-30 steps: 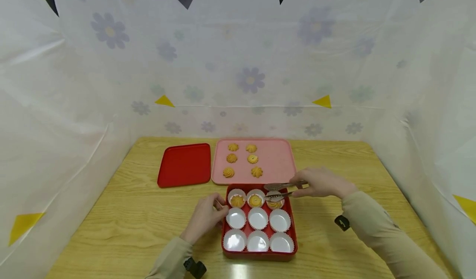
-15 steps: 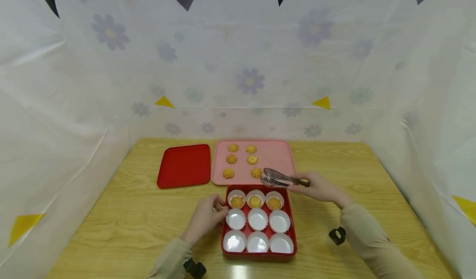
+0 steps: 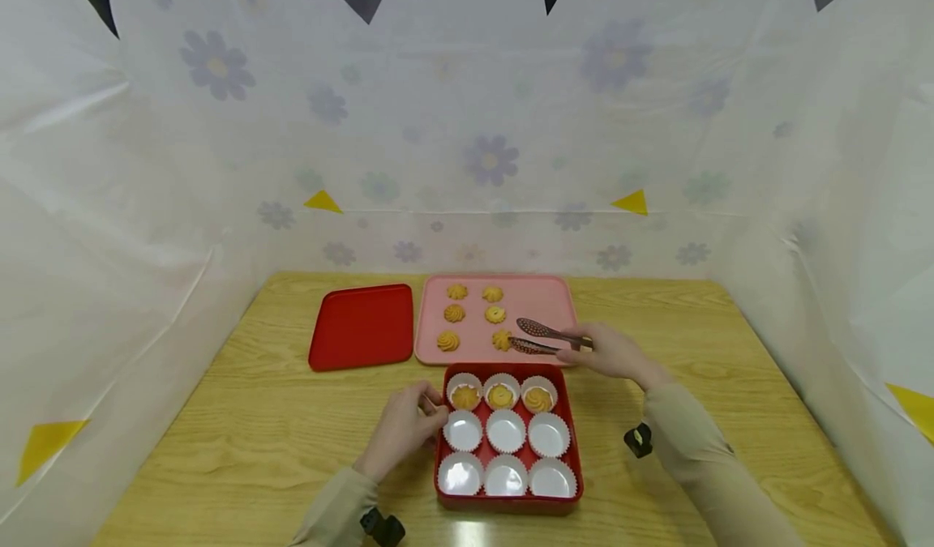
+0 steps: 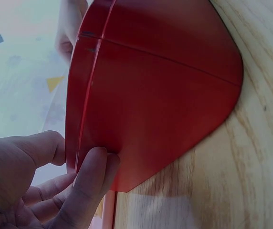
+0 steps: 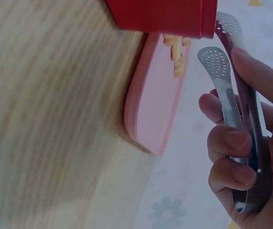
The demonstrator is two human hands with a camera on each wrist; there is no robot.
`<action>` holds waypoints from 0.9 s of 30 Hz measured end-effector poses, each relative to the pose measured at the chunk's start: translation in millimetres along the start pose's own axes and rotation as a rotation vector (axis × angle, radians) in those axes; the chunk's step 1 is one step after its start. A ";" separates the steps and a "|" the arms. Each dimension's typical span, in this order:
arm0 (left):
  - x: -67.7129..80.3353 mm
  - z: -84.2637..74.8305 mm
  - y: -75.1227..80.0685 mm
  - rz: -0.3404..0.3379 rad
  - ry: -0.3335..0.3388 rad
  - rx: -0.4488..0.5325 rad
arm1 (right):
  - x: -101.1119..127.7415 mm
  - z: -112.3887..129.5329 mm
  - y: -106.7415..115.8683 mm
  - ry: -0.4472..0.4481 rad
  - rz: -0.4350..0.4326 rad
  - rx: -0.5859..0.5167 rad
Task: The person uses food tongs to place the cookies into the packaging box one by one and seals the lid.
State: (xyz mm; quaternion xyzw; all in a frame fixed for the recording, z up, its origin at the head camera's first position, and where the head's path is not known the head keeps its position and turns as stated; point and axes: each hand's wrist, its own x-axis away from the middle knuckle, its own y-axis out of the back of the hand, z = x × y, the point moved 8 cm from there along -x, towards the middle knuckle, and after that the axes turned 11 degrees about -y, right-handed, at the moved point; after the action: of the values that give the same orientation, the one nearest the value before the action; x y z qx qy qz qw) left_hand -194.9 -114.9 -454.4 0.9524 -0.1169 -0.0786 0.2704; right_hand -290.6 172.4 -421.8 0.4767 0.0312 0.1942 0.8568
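Tongs over the pink tray

Tongs (image 3: 549, 336) sit gripped in your right hand (image 3: 613, 354), tips spread beside a cookie (image 3: 502, 339) on the pink tray (image 3: 543, 300), seemingly not yet touching it. Your left hand (image 3: 401, 427) holds the red box (image 3: 508, 498) by its left wall.

Red box (image 3: 508, 498) is sitting just in front of pink tray (image 3: 547, 300) — no gap between; bare wood is lying open right of box, red lid (image 3: 362, 325) blocking back-left.
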 end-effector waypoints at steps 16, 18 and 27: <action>0.3 1.6 0.4 -0.001 0.012 0.014 | -33.6 7.7 -4.3 -0.040 0.089 0.242; 0.1 1.7 0.3 0.001 0.009 0.010 | -35.0 8.9 -5.1 -0.047 0.093 0.251; -0.7 2.0 0.5 -0.006 -0.002 0.003 | -43.7 11.2 -10.1 -0.074 0.119 0.247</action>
State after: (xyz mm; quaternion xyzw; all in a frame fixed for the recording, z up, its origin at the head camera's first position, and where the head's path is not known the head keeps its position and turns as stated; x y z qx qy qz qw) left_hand -196.1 -116.2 -455.8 0.9530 -0.1144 -0.0803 0.2687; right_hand -325.2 142.9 -429.8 0.5866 -0.0050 0.2214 0.7790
